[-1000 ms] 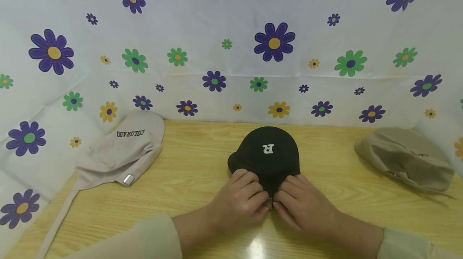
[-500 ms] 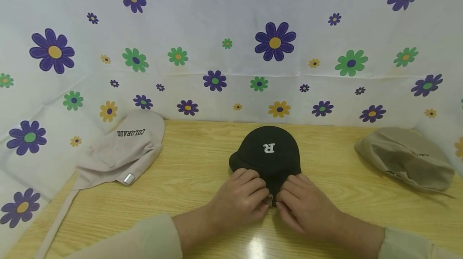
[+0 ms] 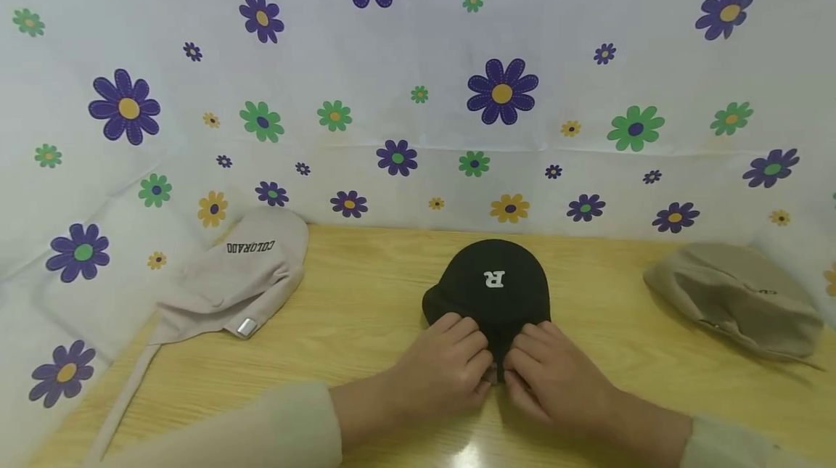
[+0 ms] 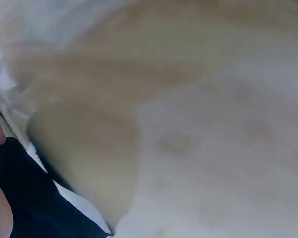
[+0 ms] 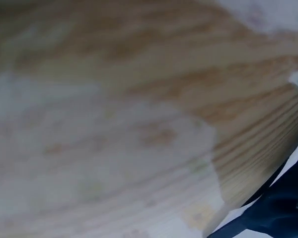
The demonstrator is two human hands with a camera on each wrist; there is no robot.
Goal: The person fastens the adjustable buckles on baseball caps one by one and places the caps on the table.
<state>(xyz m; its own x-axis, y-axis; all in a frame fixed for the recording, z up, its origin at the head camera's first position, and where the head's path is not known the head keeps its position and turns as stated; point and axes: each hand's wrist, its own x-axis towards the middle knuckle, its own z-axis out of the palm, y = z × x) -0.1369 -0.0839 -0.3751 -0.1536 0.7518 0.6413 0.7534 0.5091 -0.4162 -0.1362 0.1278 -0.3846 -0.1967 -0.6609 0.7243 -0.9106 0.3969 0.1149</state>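
A black cap (image 3: 499, 257) with a white letter R lies on the wooden table in the middle of the head view. At its near edge my left hand (image 3: 444, 366) grips the strap side with curled fingers, close to a small metal buckle (image 3: 493, 374). My right hand (image 3: 564, 377) pinches the same edge just to the right, a narrow gap away. Both thumbs are at the strap, and its ends are largely hidden by the fingers. In the left wrist view the black fabric (image 4: 35, 198) shows at the lower left; the right wrist view has dark fabric (image 5: 283, 208) at lower right.
A pale pink cap (image 3: 242, 272) reading COLORADO lies at the left, its long strap (image 3: 124, 395) trailing toward the near edge. A khaki cap (image 3: 738, 301) rests at the right. Behind the table (image 3: 366, 279) hangs a white cloth (image 3: 418, 33) with printed flowers.
The head view has shifted slightly, so everything sits a little lower and further right. Both hands keep hold of the black cap's strap edge with hardly any movement.
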